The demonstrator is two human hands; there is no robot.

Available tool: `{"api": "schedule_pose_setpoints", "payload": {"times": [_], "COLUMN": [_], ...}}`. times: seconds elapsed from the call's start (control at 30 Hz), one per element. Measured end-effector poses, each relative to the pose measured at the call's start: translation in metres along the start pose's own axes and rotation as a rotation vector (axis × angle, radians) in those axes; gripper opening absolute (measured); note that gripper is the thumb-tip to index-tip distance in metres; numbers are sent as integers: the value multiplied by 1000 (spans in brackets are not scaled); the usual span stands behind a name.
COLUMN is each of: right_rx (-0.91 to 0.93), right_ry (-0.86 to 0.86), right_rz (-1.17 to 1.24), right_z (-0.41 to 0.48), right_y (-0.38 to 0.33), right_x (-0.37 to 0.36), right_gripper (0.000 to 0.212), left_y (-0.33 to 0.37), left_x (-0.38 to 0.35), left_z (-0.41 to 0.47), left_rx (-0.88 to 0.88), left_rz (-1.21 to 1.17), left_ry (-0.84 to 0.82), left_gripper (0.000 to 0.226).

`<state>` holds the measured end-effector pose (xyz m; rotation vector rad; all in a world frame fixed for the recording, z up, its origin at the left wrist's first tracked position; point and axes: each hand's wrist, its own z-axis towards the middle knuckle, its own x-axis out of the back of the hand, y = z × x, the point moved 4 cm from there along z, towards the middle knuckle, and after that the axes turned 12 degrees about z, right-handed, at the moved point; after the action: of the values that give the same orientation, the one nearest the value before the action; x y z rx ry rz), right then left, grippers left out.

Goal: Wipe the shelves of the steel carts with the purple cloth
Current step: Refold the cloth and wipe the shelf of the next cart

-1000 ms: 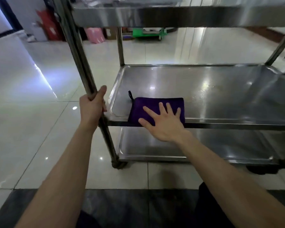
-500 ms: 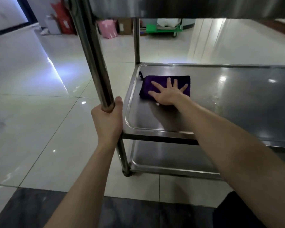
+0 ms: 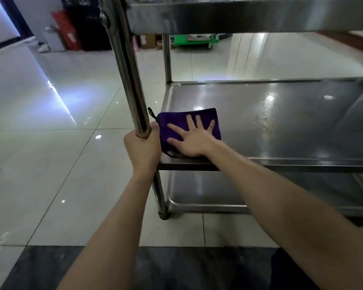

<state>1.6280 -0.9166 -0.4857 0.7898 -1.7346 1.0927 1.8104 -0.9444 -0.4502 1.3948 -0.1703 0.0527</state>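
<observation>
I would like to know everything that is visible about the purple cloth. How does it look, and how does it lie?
The purple cloth is dark violet and looks soft and fuzzy, like microfibre. It forms a flat rectangle with a small black loop at its far left corner. It lies flat on the middle shelf, in the near left corner. The right hand presses on it with straight, spread fingers. The left hand grips the post just beside it.

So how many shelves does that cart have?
3: the top shelf along the upper edge of view, the middle shelf under the purple cloth, and the bottom shelf just above the floor. Any higher one would be out of view.
</observation>
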Motion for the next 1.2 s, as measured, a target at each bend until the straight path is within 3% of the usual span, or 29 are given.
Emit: {"api": "schedule_pose_setpoints", "payload": {"times": [0.33,0.73,0.9,1.03,1.2], "right_rx": [-63,-579,-686,-743,-571], "right_ry": [13,178,198,208,171], "right_rz": [91,209,205,144,78], "right_z": [-75,-141,-127,-89,-5], "right_y": [21,196,234,249,182], "right_x": [0,55,72,86,77], "right_gripper": [65,72,79,99,102], "left_y": [0,-15,-14,-14,-14], "left_x": [3,2,0,0,0], "left_z": [5,17,14,13,12], "left_rx": [-29,-46,-45,-48,-48], "left_rz": [23,40,-36,-73,-64], "left_ry": [-58,-85,-121,-100,-92], "left_gripper": [43,40,38,35,41]}}
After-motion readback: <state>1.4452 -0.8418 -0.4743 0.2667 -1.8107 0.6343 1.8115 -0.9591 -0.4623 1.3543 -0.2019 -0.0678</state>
